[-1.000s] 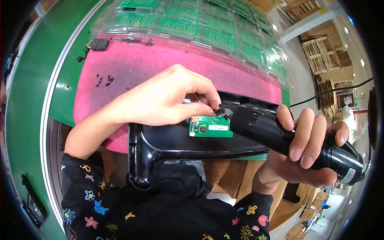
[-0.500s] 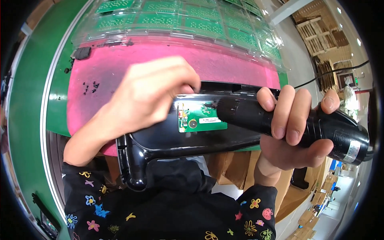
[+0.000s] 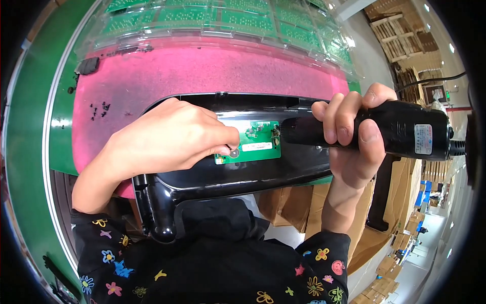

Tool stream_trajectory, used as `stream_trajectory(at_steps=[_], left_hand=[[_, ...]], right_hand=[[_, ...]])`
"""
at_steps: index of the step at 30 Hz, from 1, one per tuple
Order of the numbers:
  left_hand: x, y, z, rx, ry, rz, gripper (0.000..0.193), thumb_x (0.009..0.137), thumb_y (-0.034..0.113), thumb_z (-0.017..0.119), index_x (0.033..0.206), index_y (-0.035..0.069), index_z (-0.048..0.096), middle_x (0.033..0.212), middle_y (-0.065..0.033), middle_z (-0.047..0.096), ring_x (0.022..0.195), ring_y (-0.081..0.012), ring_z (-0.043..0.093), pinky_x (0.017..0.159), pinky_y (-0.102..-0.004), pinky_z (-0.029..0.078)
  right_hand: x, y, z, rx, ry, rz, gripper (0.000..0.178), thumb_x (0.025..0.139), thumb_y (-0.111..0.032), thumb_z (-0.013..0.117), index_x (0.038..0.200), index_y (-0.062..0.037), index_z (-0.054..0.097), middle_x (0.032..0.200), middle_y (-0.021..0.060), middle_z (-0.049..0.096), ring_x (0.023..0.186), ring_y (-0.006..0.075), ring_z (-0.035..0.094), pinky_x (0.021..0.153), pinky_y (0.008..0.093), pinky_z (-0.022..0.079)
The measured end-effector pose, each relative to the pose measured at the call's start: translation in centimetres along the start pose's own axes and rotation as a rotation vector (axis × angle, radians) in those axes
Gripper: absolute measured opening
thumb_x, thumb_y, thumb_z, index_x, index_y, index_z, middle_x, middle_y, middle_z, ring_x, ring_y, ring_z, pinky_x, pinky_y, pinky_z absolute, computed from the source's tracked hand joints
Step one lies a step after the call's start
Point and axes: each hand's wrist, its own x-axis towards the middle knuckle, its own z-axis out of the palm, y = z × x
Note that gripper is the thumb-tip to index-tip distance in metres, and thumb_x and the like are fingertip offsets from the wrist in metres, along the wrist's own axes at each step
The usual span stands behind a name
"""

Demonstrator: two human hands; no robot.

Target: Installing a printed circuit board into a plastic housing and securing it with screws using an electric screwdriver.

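A glossy black plastic housing [image 3: 212, 183] lies in front of me, with a small green circuit board [image 3: 260, 137] in its hollow. On the board are a white label strip and a round part near its lower left. My left hand [image 3: 172, 134] is over the board's left end, thumb and forefinger pinched together close to the round part; anything between the fingertips is too small to make out. Wrapped in my right hand [image 3: 354, 119] is a black corded power tool [image 3: 402, 129] with a thick round barrel. Its front end points left, at the board's right edge.
Beneath the housing spreads a pink mat [image 3: 167, 71] on a green bench [image 3: 30, 126]. Clear plastic trays [image 3: 212, 23] of green circuit boards stand along the far side. Small black bits [image 3: 101, 109] and a dark lump [image 3: 88, 66] lie at left. Cardboard boxes [image 3: 286, 207] are below the bench edge.
The left hand has come down from the housing's far side to the board's lower left. The right hand has tilted the tool, raising its rear end and bringing its front beside the board's right edge.
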Motion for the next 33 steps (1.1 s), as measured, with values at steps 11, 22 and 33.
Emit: stream_trajectory(at_steps=[11, 22, 33], left_hand=[[-0.3, 0.5, -0.3, -0.062, -0.111, -0.245, 0.014, 0.079, 0.008, 0.068, 0.092, 0.005, 0.066, 0.074, -0.0111, 0.068, 0.064, -0.0294, 0.065, 0.054, -0.036, 0.051], [0.0, 0.0, -0.2, -0.13, -0.095, -0.234, 0.011, 0.08, 0.006, 0.068, 0.09, 0.002, 0.064, 0.072, -0.0128, 0.066, 0.063, -0.029, 0.065, 0.052, -0.0344, 0.049], [0.6, 0.5, -0.6, -0.653, 0.151, -0.218, 0.007, 0.078, 0.002, 0.072, 0.084, -0.002, 0.07, 0.071, -0.01, 0.07, 0.059, -0.0136, 0.068, 0.05, -0.0205, 0.052]], right_hand=[[1.1, 0.7, 0.6, -0.003, -0.04, 0.097, 0.029, 0.085, -0.028, 0.059, 0.103, -0.0111, 0.043, 0.063, 0.0002, 0.044, 0.056, 0.0119, 0.042, 0.064, 0.0299, 0.038], [0.8, 1.2, 1.1, -0.065, 0.017, 0.035, 0.031, 0.088, -0.027, 0.056, 0.112, -0.0095, 0.046, 0.062, -0.0015, 0.042, 0.053, 0.0111, 0.04, 0.063, 0.0304, 0.035], [-0.1, -2.7, 3.9, 0.43, -0.092, -0.253, 0.031, 0.083, -0.023, 0.064, 0.104, -0.0118, 0.044, 0.064, -0.0046, 0.05, 0.057, 0.0074, 0.048, 0.072, 0.0291, 0.036]])
